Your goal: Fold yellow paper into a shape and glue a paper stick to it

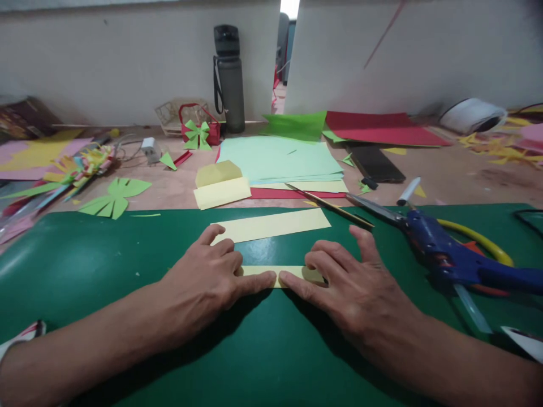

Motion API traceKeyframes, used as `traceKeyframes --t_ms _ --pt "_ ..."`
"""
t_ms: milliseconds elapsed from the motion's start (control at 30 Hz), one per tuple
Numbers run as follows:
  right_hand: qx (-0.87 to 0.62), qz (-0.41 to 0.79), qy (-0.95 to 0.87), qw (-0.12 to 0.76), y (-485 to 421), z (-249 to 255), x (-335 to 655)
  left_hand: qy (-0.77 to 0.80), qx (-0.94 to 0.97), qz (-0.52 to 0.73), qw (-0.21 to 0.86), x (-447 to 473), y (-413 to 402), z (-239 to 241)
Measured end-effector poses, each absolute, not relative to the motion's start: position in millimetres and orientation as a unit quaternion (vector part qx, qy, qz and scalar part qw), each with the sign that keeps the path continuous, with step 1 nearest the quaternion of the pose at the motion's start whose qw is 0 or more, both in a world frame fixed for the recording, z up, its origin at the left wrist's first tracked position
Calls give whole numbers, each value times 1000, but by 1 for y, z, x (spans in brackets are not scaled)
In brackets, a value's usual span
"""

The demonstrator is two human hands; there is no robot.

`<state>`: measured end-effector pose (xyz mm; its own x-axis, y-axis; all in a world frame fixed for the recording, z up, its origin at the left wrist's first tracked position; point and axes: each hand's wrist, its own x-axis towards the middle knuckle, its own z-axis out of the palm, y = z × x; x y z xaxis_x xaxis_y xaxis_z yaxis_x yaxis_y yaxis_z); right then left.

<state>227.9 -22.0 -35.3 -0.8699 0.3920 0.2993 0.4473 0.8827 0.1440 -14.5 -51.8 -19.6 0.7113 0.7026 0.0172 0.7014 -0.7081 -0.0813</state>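
A narrow pale-yellow paper strip (pixel 265 269) lies crosswise on the green cutting mat (pixel 254 362). My left hand (pixel 207 277) presses its left part, with the thumb stretched along the strip and the fingers curled behind. On its right part, my right hand (pixel 348 282) pinches and presses in the same way, index finger and thumb bent over it. Both thumb tips nearly meet at the strip's middle. Just beyond, a wider pale-yellow paper piece (pixel 280 224) rests on the mat, its left end close to my left fingers. The strip's outer ends are covered by my hands.
At right lie a blue glue gun (pixel 453 249), scissors (pixel 377 208) and a pointed stick (pixel 335 206). Behind the mat are light-green sheets (pixel 280 161), red paper (pixel 382 128), a phone (pixel 375 161) and a dark bottle (pixel 232 85). Green paper cutouts (pixel 116 196) lie left.
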Motion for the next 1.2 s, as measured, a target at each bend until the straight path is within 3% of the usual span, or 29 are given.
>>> traceKeyframes --t_ms 333,700,1200 --pt "-179 -164 -965 98 -25 -42 226 -353 -934 28 48 -12 -54 -20" --pt "-207 -192 -952 118 -28 -42 256 -360 -931 48 26 -11 -55 -17" --pt "-246 -253 -925 139 -44 -27 246 -354 -932 28 77 -12 -54 -24"
